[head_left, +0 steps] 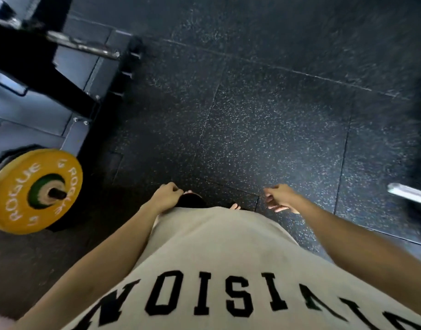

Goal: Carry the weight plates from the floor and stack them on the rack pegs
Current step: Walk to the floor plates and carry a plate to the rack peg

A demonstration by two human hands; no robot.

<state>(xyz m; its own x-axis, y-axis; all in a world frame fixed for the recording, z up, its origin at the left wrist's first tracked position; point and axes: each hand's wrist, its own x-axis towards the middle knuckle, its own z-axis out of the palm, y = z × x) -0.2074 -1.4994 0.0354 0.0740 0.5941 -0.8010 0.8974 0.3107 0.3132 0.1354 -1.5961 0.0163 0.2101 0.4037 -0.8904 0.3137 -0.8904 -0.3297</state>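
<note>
A yellow weight plate marked ROGUE hangs on a rack peg at the lower left, with a smaller green plate in front of it and darker plates behind. My left hand hangs at my hip with the fingers curled and nothing in it. My right hand swings out to the right, fingers loosely apart and empty. No plate lies on the visible floor.
The black rack frame stands at the left with a bare steel peg sticking out higher up. A steel bar end pokes in at the right edge. Speckled black rubber floor spreads ahead. My beige shirt fills the bottom.
</note>
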